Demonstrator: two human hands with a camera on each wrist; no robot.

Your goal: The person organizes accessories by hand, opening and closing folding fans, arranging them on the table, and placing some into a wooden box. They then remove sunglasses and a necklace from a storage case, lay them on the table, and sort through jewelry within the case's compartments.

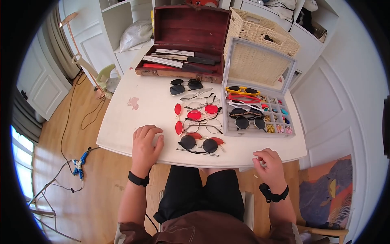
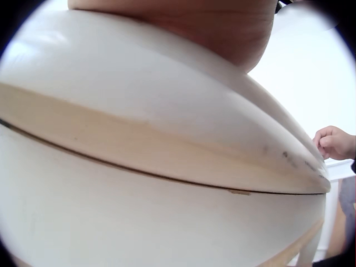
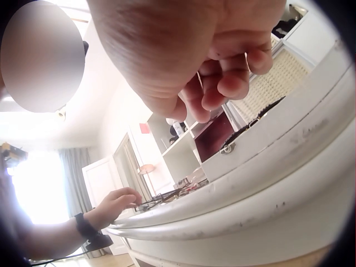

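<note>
My left hand (image 1: 146,148) rests at the front edge of the white table (image 1: 115,122), fingers loosely bent and holding nothing. Just right of it lie round black sunglasses (image 1: 187,142). Behind them are clear round glasses (image 1: 213,127), glasses with red lenses (image 1: 211,109) and, farther back, dark sunglasses (image 1: 177,89). My right hand (image 1: 270,168) is at the front right table edge, its fingers loosely curled with nothing in them. Beyond it stands a grey compartment case (image 1: 260,133) with its clear lid up, holding sunglasses (image 1: 242,123) and small trinkets. In the right wrist view the fingers (image 3: 233,83) hang bent.
An open dark red chest (image 1: 191,26) with folded fans (image 1: 162,61) stands at the table's back, a woven basket (image 1: 260,28) to its right. White shelves line the wall. Cables and a blue-white power strip (image 1: 80,164) lie on the floor at left.
</note>
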